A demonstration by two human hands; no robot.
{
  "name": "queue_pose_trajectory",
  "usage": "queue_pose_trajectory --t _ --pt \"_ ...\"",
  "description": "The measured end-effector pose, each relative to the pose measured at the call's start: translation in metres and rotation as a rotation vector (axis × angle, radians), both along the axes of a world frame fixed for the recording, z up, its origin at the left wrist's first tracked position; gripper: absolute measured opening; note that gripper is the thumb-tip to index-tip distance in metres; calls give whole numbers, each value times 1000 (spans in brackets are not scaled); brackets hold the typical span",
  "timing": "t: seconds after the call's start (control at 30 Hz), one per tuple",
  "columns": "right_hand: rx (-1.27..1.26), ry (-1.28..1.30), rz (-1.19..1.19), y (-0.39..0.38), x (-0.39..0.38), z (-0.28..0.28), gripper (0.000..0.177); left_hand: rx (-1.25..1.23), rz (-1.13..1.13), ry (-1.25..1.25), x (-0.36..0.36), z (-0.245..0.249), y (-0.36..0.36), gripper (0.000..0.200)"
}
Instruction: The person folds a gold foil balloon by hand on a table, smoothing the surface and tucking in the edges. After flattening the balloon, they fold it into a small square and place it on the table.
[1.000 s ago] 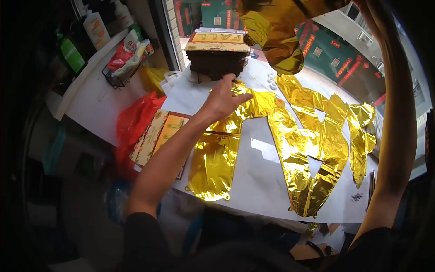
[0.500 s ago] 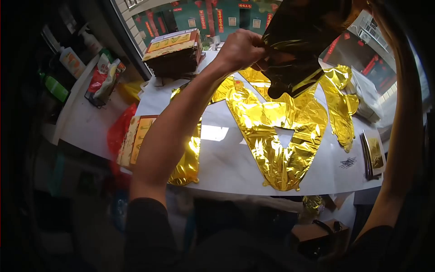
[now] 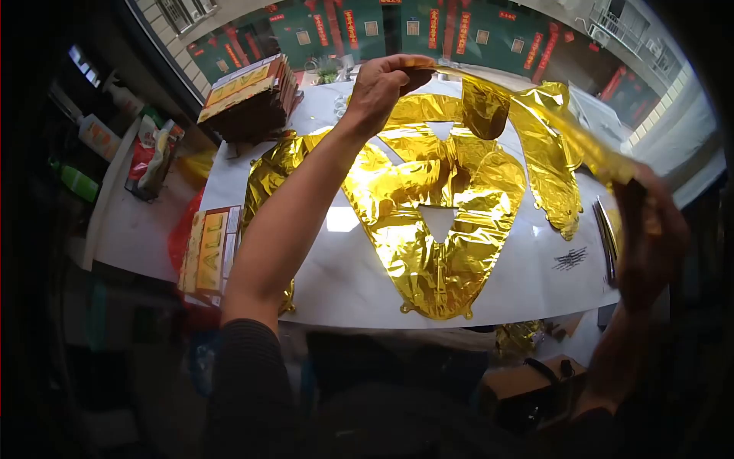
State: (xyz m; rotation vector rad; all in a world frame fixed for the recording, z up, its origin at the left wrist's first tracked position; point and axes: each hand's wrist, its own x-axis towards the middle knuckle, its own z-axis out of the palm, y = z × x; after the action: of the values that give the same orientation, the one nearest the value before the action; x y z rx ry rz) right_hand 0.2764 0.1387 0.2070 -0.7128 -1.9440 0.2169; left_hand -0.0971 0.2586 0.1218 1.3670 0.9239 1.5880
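A flat gold foil balloon [image 3: 487, 111] is stretched in the air between my two hands, partly folded and seen near edge-on. My left hand [image 3: 382, 90] pinches its far left end. My right hand [image 3: 650, 233], blurred by motion, is closed around its near right end. Below lies a large gold letter-shaped foil balloon [image 3: 405, 260], flat and creased, with an opening in its middle. Another gold foil balloon [image 3: 552, 153] lies to its right. A further gold foil piece [image 3: 269, 172] is partly behind my left forearm.
A stack of printed packs [image 3: 248, 96] stands at the white table's [image 3: 329, 294] back left. More packs [image 3: 210, 252] lie at the left edge. Thin dark sticks [image 3: 571, 259] lie at the right. Bottles [image 3: 98, 136] stand on a side ledge; a cardboard box [image 3: 527, 379] sits below.
The held balloon has swung from hanging high and dark to stretched slantwise. My right hand has come down to the right; my left hand is slightly left. The view has shifted.
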Motion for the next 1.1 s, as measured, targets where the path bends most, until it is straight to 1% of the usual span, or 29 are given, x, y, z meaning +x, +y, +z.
queue_pose_trajectory --t 0.03,0.07,0.1,0.13,0.17,0.2,0.23,0.3,0.33,0.37,0.43,0.47,0.5,0.57,0.6,0.63,0.7,0.73,0.77,0.83,0.87,1.0,1.07,1.1 --pt "48 -81 122 -20 -23 -10 18 -39 -49 -59 -4 -13 -6 38" --pt "79 -125 96 -33 -32 -35 20 -79 -95 -119 -6 -26 -11 41" --pt "65 -144 108 -43 -40 -59 23 -119 -104 -127 -9 -41 -16 40" --pt "50 -168 155 -46 -43 -87 26 -187 -72 -73 -9 -52 -19 40" --pt "53 -179 141 -51 -49 -110 29 -258 -36 -21 -8 -63 -23 42" --pt "56 -237 134 -54 -50 -134 33 -309 -59 22 -12 -79 -21 49" --pt "34 -242 147 -60 -54 -149 33 -378 -34 60 -10 -85 -24 46" --pt "-11 -338 97 -74 -58 -169 27 -354 55 419 -7 -92 -30 39" --pt "-26 -374 93 -80 -59 -174 23 -326 66 486 -8 -100 -27 32" --pt "-48 -387 97 -83 -60 -179 23 -365 64 472 -7 -109 -23 28" --pt "32 -432 92 -87 -62 -189 20 -289 96 490 -3 -114 -21 29" --pt "24 -446 94 -88 -62 -193 19 -286 125 482 -1 -116 -20 35" --pt "14 -452 98 -89 -62 -193 19 -298 122 476 0 -120 -20 35" --pt "39 -477 87 -89 -62 -190 20 -196 243 611 -1 -123 -15 41" --pt "32 -482 91 -90 -62 -190 20 -226 231 614 -2 -118 -17 48" --pt "50 -494 89 -89 -62 -190 22 -231 231 610 0 -114 -18 48" --pt "67 -508 87 -89 -62 -190 23 -281 303 567 6 -108 -22 54" --pt "80 -504 107 -88 -61 -191 25 -248 325 580 -1 -118 -10 69" --pt "93 -499 127 -88 -61 -191 27 -249 324 579 -5 -128 2 69" --pt "80 -496 121 -88 -60 -193 29 -121 453 666 2 -121 4 71" --pt "67 -494 115 -88 -59 -194 30 -147 426 467 3 -122 -1 62" --pt "23 -513 109 -90 -58 -193 32 -189 387 491 -10 -133 9 67" --pt "8 -529 113 -90 -56 -195 30 -312 254 245 -17 -143 22 74" --pt "10 -527 110 -91 -56 -196 30 -308 253 247 -16 -135 16 74"
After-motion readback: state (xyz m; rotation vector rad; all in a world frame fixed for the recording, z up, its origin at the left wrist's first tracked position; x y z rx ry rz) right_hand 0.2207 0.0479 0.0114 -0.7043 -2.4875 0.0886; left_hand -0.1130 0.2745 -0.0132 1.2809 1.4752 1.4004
